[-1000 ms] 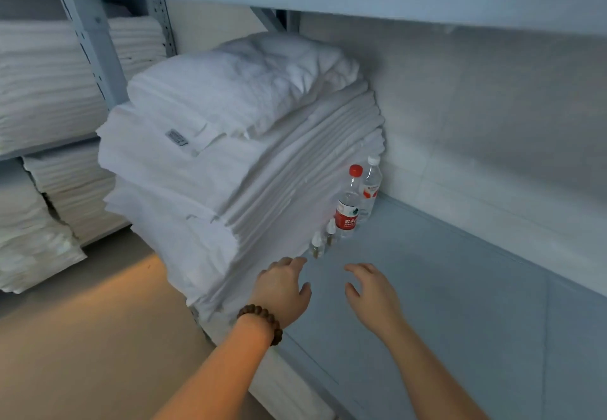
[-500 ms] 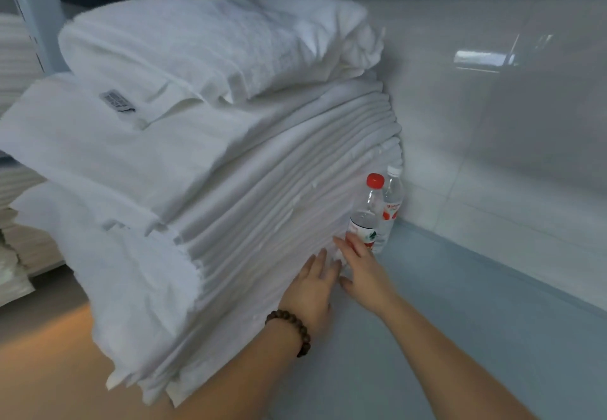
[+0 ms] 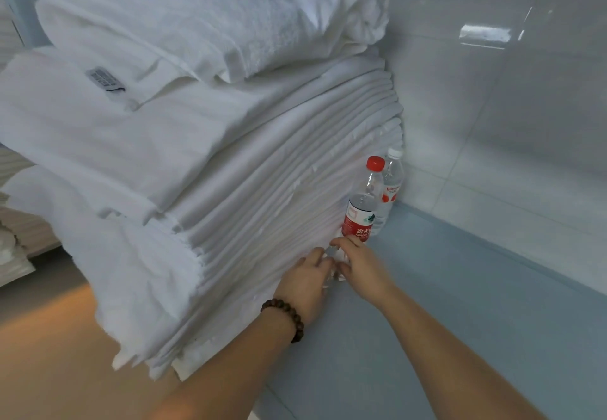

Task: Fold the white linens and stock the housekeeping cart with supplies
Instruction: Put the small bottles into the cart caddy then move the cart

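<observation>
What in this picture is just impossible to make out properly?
All in the head view:
1. Small clear items between the left hand and right hand: the hands cover them, so their number and whether they are gripped are unclear.
2. White-capped bottle: partly behind the red-capped bottle.
3. Grey tag on the linen stack: print too blurred to read.
4. The stack's left side: cut off by the frame edge.
</observation>
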Tool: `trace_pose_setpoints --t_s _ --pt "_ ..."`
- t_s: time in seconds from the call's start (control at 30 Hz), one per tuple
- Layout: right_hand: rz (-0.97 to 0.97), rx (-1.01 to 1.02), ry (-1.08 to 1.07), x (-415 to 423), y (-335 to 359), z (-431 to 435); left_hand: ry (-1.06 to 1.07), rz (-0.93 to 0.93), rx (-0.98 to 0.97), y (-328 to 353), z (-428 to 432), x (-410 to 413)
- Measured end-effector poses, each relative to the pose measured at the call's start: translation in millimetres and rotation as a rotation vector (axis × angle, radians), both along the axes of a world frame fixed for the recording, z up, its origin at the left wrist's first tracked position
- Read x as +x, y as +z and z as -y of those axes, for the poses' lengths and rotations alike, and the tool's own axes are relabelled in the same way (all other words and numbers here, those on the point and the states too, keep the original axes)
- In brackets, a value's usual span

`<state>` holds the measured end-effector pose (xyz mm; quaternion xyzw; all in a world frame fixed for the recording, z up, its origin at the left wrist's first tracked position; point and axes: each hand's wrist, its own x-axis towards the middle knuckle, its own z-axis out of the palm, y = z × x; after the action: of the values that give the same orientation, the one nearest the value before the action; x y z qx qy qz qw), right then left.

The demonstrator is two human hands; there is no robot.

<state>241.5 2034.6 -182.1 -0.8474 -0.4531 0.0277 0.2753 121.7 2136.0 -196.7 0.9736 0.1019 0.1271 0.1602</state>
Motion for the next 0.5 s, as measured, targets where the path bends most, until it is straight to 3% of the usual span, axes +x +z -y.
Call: trace_pose_setpoints --t_s 0.5 --pt "-0.253 0.056 -0.026 -136.5 8.8 98.9 -0.084 -0.138 -0.183 11.4 70.8 -123.8"
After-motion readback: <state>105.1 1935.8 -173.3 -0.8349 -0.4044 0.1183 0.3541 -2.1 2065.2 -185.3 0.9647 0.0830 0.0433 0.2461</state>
